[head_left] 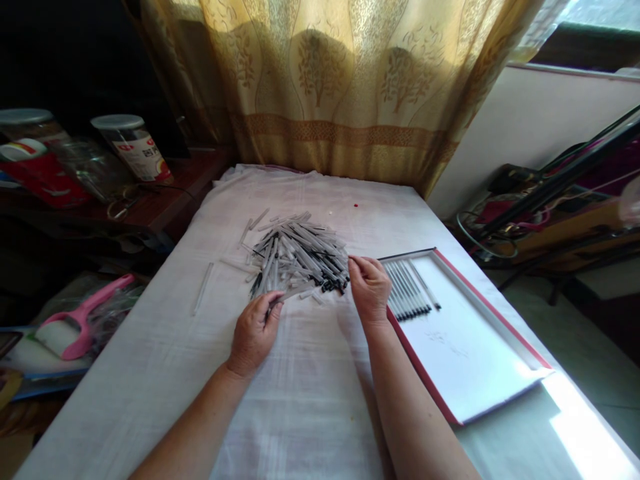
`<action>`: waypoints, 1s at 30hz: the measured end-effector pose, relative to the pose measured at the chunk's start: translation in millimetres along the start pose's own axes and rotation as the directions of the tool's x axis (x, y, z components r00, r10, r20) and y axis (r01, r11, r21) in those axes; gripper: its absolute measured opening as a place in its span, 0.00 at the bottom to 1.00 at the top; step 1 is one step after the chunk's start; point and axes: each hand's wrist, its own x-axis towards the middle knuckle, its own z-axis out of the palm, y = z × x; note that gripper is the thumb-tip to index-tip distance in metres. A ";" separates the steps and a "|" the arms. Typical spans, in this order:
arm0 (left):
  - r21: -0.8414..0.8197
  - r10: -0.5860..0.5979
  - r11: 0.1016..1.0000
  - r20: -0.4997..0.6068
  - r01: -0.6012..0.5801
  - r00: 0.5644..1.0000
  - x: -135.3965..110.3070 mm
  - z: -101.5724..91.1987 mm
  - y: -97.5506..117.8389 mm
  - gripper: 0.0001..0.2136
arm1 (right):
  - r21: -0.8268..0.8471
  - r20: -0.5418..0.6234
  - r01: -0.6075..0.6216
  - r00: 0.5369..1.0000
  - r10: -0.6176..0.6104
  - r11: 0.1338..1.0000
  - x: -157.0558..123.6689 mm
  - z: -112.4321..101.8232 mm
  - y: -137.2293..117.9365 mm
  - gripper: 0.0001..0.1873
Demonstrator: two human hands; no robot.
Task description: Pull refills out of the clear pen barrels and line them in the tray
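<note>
A heap of several thin clear tubes with black tips, like pen refills [299, 257], lies on a white cloth [280, 400] over the table. My left hand [254, 331] rests at the heap's near edge, fingers pinched on one clear tube [293, 291]. My right hand [370, 287] sits at the heap's right edge, fingers curled with the tips touching the pile; what they hold, if anything, is hidden. To its right a shallow white tray with a red rim [493, 320] holds a neat row of several refills [407, 297].
A few loose clear tubes [203, 288] lie left of the heap. Jars [134, 147] stand on a dark shelf at the far left, a pink-handled roller [83, 319] below. A gold curtain [340, 87] hangs behind; a dark stand and cables [545, 190] are right.
</note>
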 end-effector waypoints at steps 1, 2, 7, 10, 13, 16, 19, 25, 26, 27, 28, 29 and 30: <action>-0.006 0.003 1.000 0.002 -0.003 1.000 0.2 -0.4 0.2 0.10 | 0.136 -0.077 -0.055 0.995 0.066 0.989 -0.6 -5.2 -0.7 0.11; -0.013 0.003 1.000 0.002 -0.003 1.000 0.5 -0.8 0.4 0.10 | 0.275 -0.128 -0.120 0.979 0.161 0.954 -1.0 -10.6 -2.2 0.11; -0.047 -0.028 0.998 0.013 0.028 1.000 1.2 -0.9 1.3 0.10 | 0.677 -0.071 -0.325 0.864 0.499 0.660 -0.9 -33.5 -14.2 0.11; -0.064 -0.035 0.997 0.026 0.037 0.999 1.0 -0.7 1.9 0.10 | 0.698 -0.020 -0.348 0.864 0.503 0.626 -3.8 -36.3 -18.7 0.11; -0.069 -0.043 0.997 0.038 0.045 0.998 0.9 -1.1 2.7 0.10 | 0.694 0.019 -0.362 0.874 0.486 0.623 -9.1 -31.8 -19.6 0.11; -0.067 -0.067 0.995 0.056 0.071 0.996 1.2 -1.7 3.9 0.11 | 0.690 0.030 -0.360 0.881 0.472 0.628 -13.1 -27.9 -19.3 0.11; -0.064 -0.083 0.994 0.069 0.087 0.994 1.8 -2.3 5.3 0.11 | 0.680 0.027 -0.359 0.883 0.468 0.639 -13.9 -28.3 -18.9 0.11; -0.066 -0.077 0.994 0.073 0.082 0.994 2.5 -2.8 6.4 0.11 | 0.677 0.037 -0.370 0.881 0.472 0.637 -12.8 -31.2 -20.4 0.11; -0.067 -0.072 0.995 0.074 0.077 0.995 2.4 -2.7 6.2 0.11 | 0.683 0.034 -0.368 0.879 0.476 0.631 -12.8 -31.3 -20.9 0.12; -0.067 -0.068 0.995 0.074 0.073 0.995 2.2 -2.7 5.9 0.11 | 0.690 0.028 -0.365 0.877 0.480 0.626 -12.7 -31.6 -21.3 0.12; -0.067 -0.066 0.995 0.073 0.071 0.995 2.0 -2.6 5.6 0.11 | 0.696 0.019 -0.360 0.874 0.485 0.621 -12.6 -32.0 -21.7 0.12; -0.065 -0.065 0.995 0.069 0.069 0.995 1.8 -2.6 5.3 0.11 | 0.702 0.011 -0.357 0.871 0.492 0.616 -12.3 -32.4 -21.8 0.12; -0.062 -0.062 0.996 0.065 0.066 0.996 1.7 -2.6 5.1 0.11 | 0.706 0.006 -0.357 0.867 0.498 0.612 -11.8 -33.0 -21.9 0.11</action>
